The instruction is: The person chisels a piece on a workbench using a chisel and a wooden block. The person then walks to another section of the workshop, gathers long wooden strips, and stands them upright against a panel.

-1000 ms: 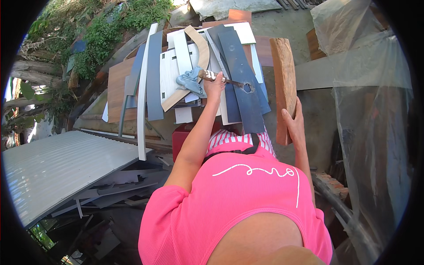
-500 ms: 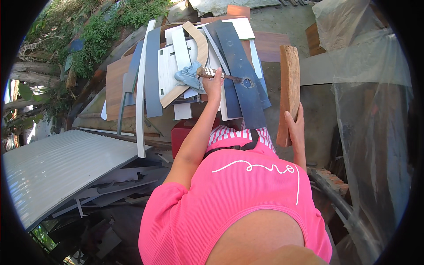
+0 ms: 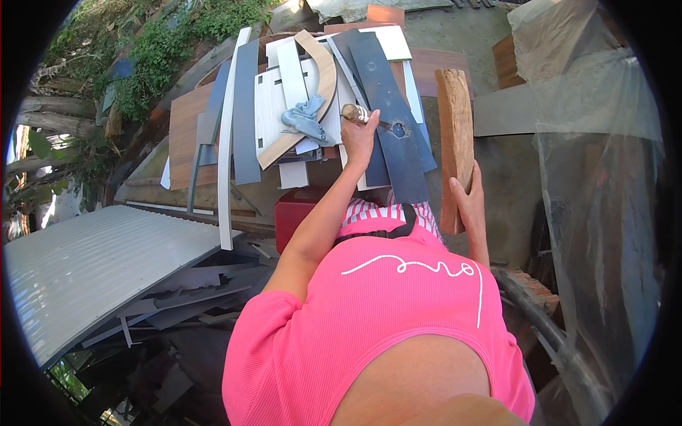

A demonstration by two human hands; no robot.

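My left hand (image 3: 361, 138) is closed around a chisel (image 3: 353, 112) with a thick wooden handle wrapped in white. Its dark blade points right, partly hidden by my fingers, near a ragged hole (image 3: 399, 130) in a dark blue-grey board (image 3: 383, 85). On the right, my right hand (image 3: 469, 199) grips the lower part of a thick, rough wooden billet (image 3: 453, 128), thumb on its face. The billet stands nearly upright in view, beside the boards. A light blue glove or cloth (image 3: 304, 118) lies on the pile, left of the chisel.
Stacked boards in white, grey and brown include a curved wooden strip (image 3: 325, 71) and a long white strip (image 3: 229, 142). A red box or stool (image 3: 295, 213) is by my legs. Corrugated sheet (image 3: 114, 263) lies at left; clear plastic sheeting (image 3: 597, 213) hangs at right.
My left hand has moved right with the chisel, away from the blue cloth and closer to the hole. My right hand has shifted the billet slightly left.
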